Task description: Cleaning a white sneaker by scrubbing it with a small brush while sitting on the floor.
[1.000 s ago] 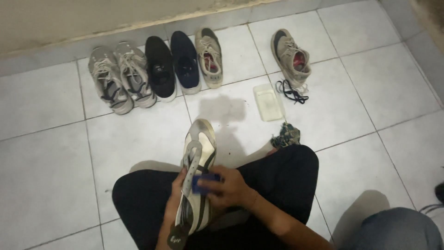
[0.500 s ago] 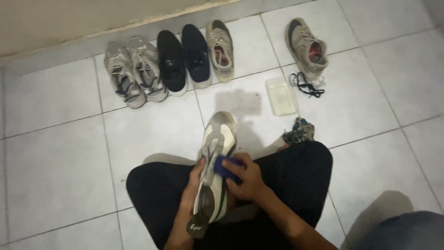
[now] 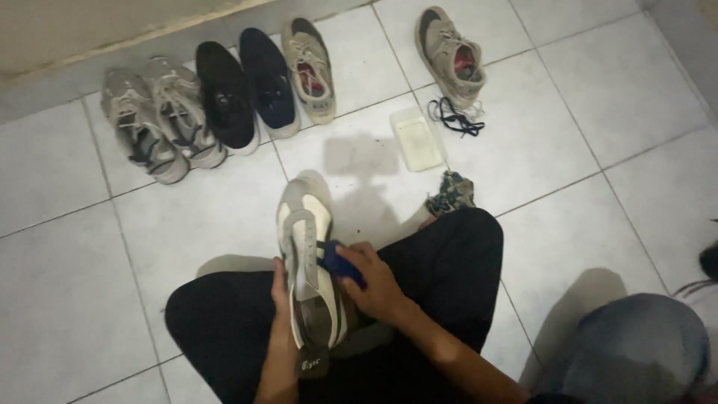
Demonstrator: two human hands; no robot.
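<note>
Our left hand [image 3: 280, 288] grips the white shoe [image 3: 309, 262] over our lap; our right hand [image 3: 374, 284] presses a blue brush [image 3: 342, 264] against its side.

The floor [image 3: 568, 142] is pale square tile with dark grout lines. Along the wall stand 5 shoes in a row: 2 grey sneakers [image 3: 161, 120], a black shoe [image 3: 225, 96], a navy shoe [image 3: 270, 82] and a beige sneaker [image 3: 309, 69]. Apart to the right lies 1 more beige sneaker [image 3: 451, 55], with black laces [image 3: 452, 118] just beside it, a pale rectangular tray [image 3: 417, 139] and a crumpled patterned cloth [image 3: 452, 193].
</note>
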